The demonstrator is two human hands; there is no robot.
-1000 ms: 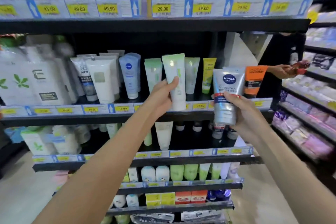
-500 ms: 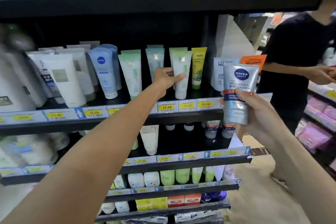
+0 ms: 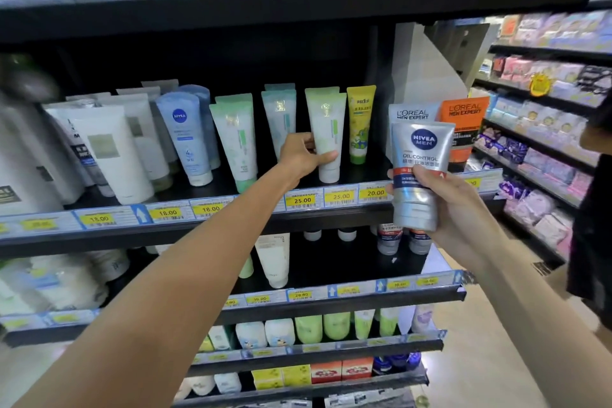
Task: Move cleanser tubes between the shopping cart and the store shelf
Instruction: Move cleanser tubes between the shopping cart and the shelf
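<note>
Here the person is standing at the store shelf (image 3: 198,219) with both arms stretched out. The left hand (image 3: 303,157) is curling its grip round a pale green cleanser tube (image 3: 326,139), thumb across the front and fingers behind; the tube is standing cap-down on the shelf, upright in its row, just left of a yellow tube (image 3: 359,124). The right hand (image 3: 443,199) is gripping a silver Nivea Men tube (image 3: 419,172) by its lower half, holding it in the air in front of the shelf edge, nearer than the two L'Oreal tubes (image 3: 463,119) at the right end. The shopping cart is not showing anywhere in this view.

The main risk is probably sitting with the left hand. The tubes are balancing on narrow caps and crowding each other, so a careless release or a sideways brush of the knuckles is likely to be tipping the green tube into the yellow one, or into the second green tube (image 3: 280,119) behind the fingers, and starting a row falling. The tube is also soft, so squeezing hard may be denting it.

For the right hand, the danger is placement: the silver tube seems to be going toward the crowded right end, where it could knock the L'Oreal pair over or roll off the shelf lip. Another person's dark sleeve (image 3: 592,235) is hanging close on the far right, so a bump there is possible too.
</note>
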